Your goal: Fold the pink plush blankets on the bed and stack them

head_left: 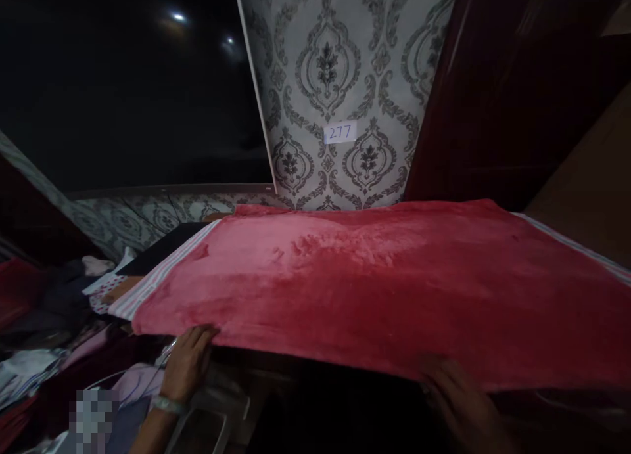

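Spreading stage: the red towel lies flat below the patterned wall. Its near edge is pinched by the left hand, fingers closed on it; the right hand grips likewise, apparently. Smoothing or folding judged next, calling for matched pulls.

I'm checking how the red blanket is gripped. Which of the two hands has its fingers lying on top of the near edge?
The left hand: its fingertips rest on the red blanket near the striped corner. The right hand sits at the edge in shadow; its grip is unclear.
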`<act>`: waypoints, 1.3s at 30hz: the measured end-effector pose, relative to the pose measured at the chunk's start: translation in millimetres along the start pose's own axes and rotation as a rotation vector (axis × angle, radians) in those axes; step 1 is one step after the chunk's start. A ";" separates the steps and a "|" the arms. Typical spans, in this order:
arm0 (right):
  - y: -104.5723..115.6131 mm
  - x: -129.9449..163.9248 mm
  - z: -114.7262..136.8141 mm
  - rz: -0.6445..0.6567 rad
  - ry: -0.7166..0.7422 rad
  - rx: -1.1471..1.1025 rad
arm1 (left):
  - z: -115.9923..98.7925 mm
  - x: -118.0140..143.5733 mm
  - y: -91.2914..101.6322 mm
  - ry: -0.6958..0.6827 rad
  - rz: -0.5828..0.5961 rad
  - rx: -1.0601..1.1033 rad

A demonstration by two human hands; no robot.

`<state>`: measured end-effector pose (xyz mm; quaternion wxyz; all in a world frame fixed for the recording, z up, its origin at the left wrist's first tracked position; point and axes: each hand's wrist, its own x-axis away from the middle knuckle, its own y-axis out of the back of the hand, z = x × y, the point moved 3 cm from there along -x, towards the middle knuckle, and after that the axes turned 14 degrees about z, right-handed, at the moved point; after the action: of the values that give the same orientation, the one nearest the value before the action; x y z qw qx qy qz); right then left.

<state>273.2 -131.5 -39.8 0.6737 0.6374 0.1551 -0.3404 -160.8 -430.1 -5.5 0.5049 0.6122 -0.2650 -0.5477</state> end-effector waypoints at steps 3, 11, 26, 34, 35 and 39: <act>0.9 -1.3 -2.5 0.017 -0.013 -0.016 | 2.2 -3.6 5.9 -0.020 0.039 0.060; 0.6 3.5 -10.4 0.026 0.002 0.015 | 10.5 -14.3 18.2 0.141 0.154 0.397; -25.1 -46.1 -89.2 0.162 -0.199 -0.329 | 25.3 -200.1 -14.3 0.323 0.184 0.516; -66.0 -156.2 -128.0 0.275 -0.336 -0.474 | 71.2 -282.4 -84.2 0.447 0.232 0.469; -71.9 -167.6 -132.6 0.289 -0.352 -0.492 | 76.5 -289.4 -90.5 0.450 0.241 0.462; -94.4 -208.1 -152.5 0.295 -0.415 -0.499 | 99.4 -310.1 -109.7 0.428 0.272 0.433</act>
<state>95.6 74.0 1.6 0.8677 0.3860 -0.0005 -0.3133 -359.5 -152.2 30.8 0.4757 0.7654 -0.3427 -0.2652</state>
